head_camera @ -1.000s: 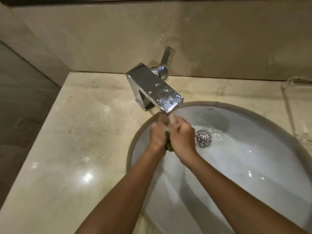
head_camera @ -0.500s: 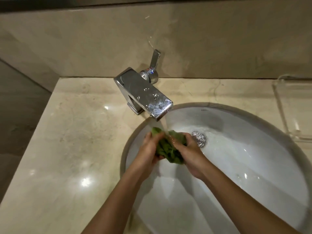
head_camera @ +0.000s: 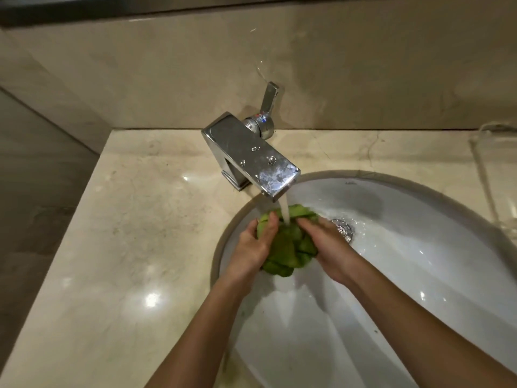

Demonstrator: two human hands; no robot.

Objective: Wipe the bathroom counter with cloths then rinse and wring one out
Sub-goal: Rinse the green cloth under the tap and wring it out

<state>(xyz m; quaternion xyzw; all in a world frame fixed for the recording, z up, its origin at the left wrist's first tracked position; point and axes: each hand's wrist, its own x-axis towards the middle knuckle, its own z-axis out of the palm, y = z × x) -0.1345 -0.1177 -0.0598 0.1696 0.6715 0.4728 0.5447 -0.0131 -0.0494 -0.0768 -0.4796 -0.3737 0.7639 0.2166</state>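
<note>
A bunched green cloth (head_camera: 288, 245) sits between both hands inside the white oval sink (head_camera: 405, 247), directly under the water stream running from the chrome faucet (head_camera: 251, 155). My left hand (head_camera: 254, 247) grips the cloth's left side, thumb on top. My right hand (head_camera: 327, 247) grips its right side, fingers curled over the top. The cloth is wet and crumpled, its lower folds hanging below the hands. The faucet's lever (head_camera: 270, 100) stands tilted up at the back.
The beige marble counter (head_camera: 134, 247) spreads left of the sink, ending at a wall on the left. The chrome drain (head_camera: 342, 229) lies just right of my hands. A clear tray (head_camera: 498, 175) rests at the counter's right edge. A marble backsplash rises behind.
My hands were pressed tight together on the cloth a second ago; they have since drawn apart, and the cloth has spread wider under the stream.
</note>
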